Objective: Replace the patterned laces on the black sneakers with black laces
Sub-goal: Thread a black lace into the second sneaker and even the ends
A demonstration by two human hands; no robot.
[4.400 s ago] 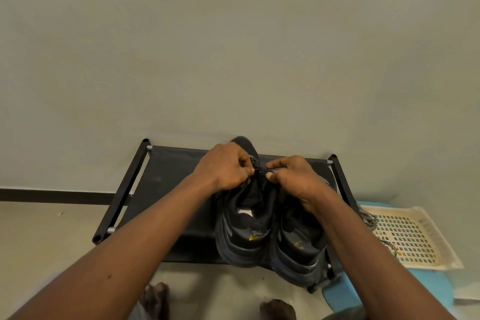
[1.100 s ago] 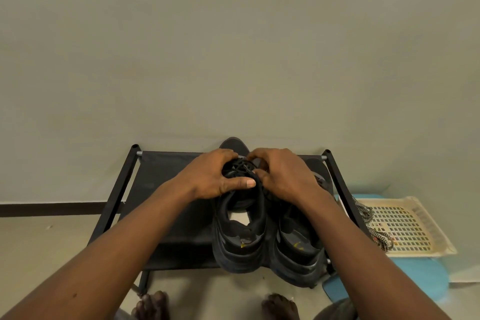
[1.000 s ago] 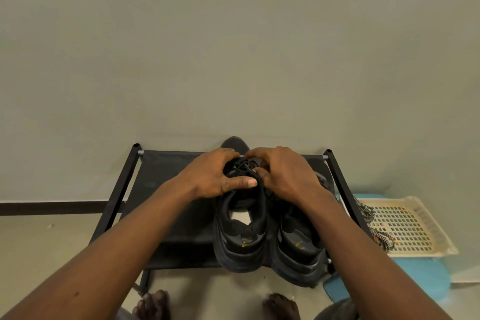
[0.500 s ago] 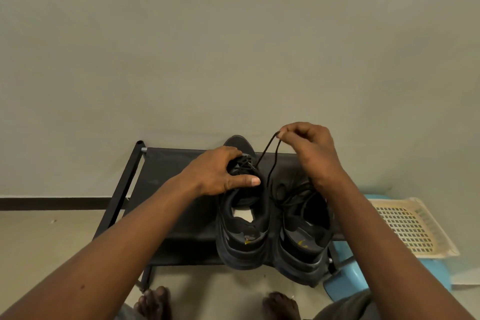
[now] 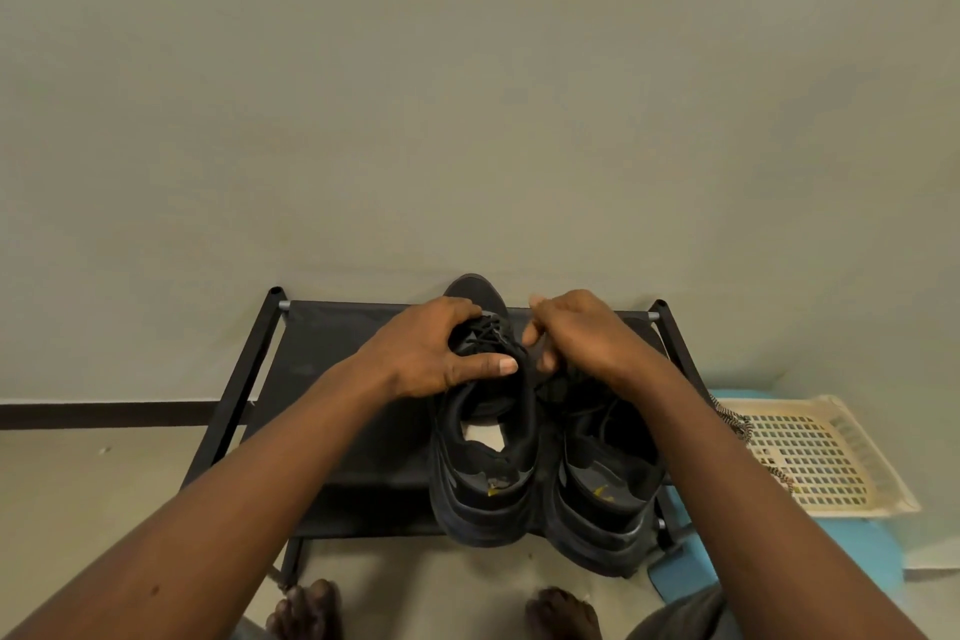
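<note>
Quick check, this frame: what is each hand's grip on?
Left hand: closed, holding the left sneaker at its laced top.
Right hand: fingers curled beside the black laces; whether it holds anything cannot be told.

Sneakers (image 5: 485, 457): matt black fabric. Rack (image 5: 343, 379): matt black cloth shelf, metal tubes. Tray (image 5: 810, 457): cream perforated plastic.

2 black sneakers (image 5: 543, 509) abreast, heels nearest; black laces (image 5: 488, 330) in the left one; patterned laces (image 5: 730, 418) off right.
</note>
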